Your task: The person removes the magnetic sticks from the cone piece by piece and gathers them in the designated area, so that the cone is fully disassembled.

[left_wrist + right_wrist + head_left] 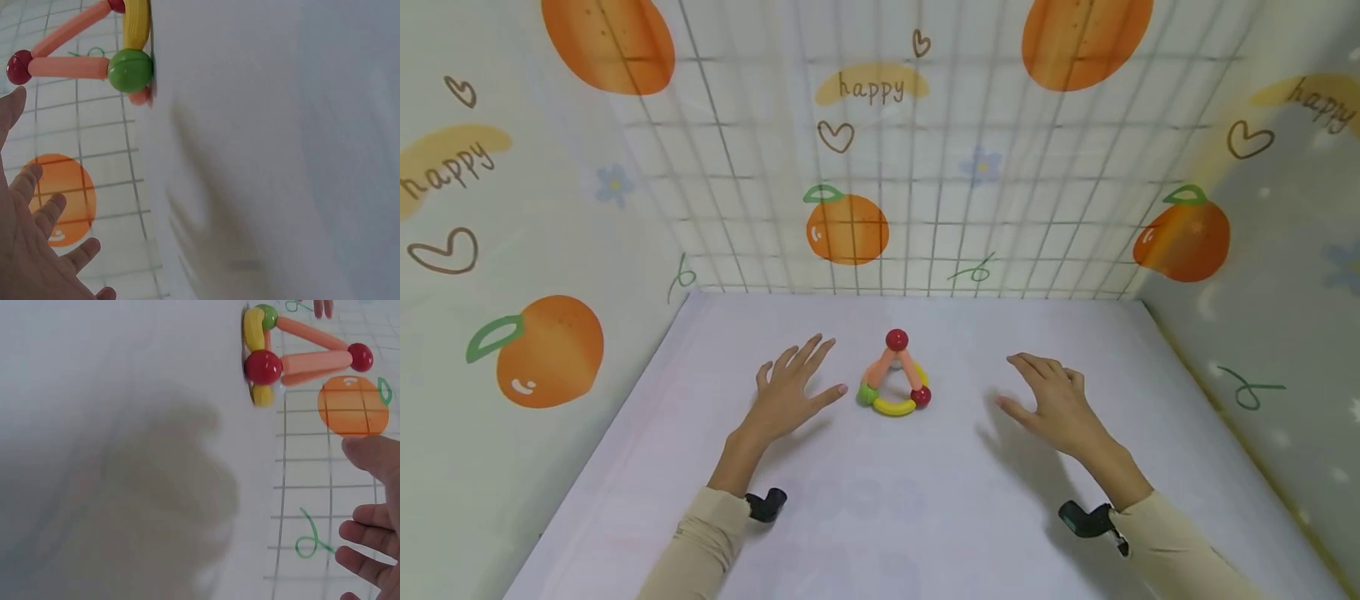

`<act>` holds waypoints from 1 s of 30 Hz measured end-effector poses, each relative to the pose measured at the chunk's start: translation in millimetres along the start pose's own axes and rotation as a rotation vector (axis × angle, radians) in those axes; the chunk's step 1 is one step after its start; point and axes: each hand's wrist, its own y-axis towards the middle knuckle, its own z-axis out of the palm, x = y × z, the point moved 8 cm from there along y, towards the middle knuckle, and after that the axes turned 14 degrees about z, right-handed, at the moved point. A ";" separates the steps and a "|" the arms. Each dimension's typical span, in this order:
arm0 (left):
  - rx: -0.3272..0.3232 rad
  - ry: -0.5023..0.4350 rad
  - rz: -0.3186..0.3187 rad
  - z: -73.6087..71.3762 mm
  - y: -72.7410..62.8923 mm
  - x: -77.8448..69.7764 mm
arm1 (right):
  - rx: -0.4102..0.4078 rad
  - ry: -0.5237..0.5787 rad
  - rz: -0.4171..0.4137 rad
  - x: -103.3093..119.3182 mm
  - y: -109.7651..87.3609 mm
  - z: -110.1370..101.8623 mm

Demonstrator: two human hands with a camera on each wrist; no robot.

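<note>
A small pyramid-shaped toy (913,372) of sticks and balls stands on the table between the hands. Its peak is a red ball (897,340), with salmon-pink rods (317,362) running down from it. Curved yellow pieces (894,408) form part of the base, joined by a green ball (130,71) and another red ball (263,367). To the toy's left, the left hand (782,400) hovers with fingers spread, its thumb pointing at the green ball but apart from it. Farther off on the right side, the right hand (1060,408) is held above the table, fingers extended, holding nothing.
A white-covered table (880,517) lies under both hands. Behind it rises a wire grid (1030,192) with a printed cloth, and patterned cloth walls (445,333) flank both sides. Black wrist cameras (767,505) sit at the cuffs.
</note>
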 end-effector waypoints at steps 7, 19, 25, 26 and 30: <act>-0.014 -0.020 0.030 9.8 15.5 -11.6 | -0.009 0.062 -0.021 16.9 7.3 10.6; -0.002 -0.078 0.039 22.7 39.3 -25.2 | -0.002 0.114 -0.038 39.8 24.8 19.7; -0.039 -0.161 0.029 34.6 37.5 -29.2 | 0.016 0.167 -0.043 59.1 27.0 33.3; -0.051 -0.181 0.031 35.2 37.8 -29.7 | 0.017 0.175 -0.047 62.5 28.3 34.9; -0.081 -0.238 0.050 36.2 45.3 -33.0 | 0.017 0.200 -0.047 70.2 35.3 37.0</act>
